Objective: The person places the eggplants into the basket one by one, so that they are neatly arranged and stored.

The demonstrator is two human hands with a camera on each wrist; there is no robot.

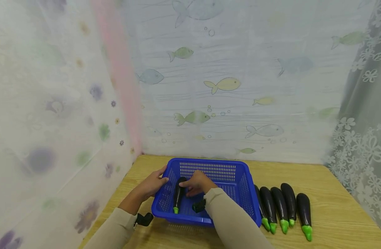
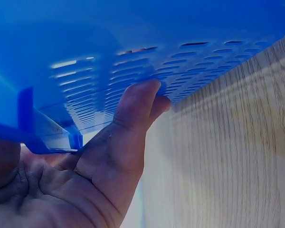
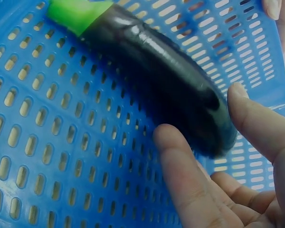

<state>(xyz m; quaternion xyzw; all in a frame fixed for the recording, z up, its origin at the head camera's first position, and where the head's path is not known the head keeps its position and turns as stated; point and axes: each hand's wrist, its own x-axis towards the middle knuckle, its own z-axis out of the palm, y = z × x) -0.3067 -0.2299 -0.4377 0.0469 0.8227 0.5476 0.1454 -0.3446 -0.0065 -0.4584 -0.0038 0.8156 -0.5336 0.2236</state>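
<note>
A dark purple eggplant (image 1: 178,195) with a green stem end lies inside the blue plastic basket (image 1: 206,220), along its left wall. Around the eggplant's rounded end, my right hand (image 1: 198,183) has thumb and fingers spread; in the right wrist view the thumb (image 3: 256,118) overlaps that end, and a gap shows between a fingertip (image 3: 168,137) and the dark skin. My left hand (image 1: 151,185) holds the basket's left rim. Its thumb is over the edge, and in the left wrist view its fingers (image 2: 133,109) lie against the slotted outer wall.
Several more eggplants (image 1: 280,204) lie side by side on the wooden table (image 1: 336,214), right of the basket, stem ends toward me. Behind the table hangs a fish-print curtain (image 1: 227,114); a flower-print sheet (image 1: 53,138) borders the left side.
</note>
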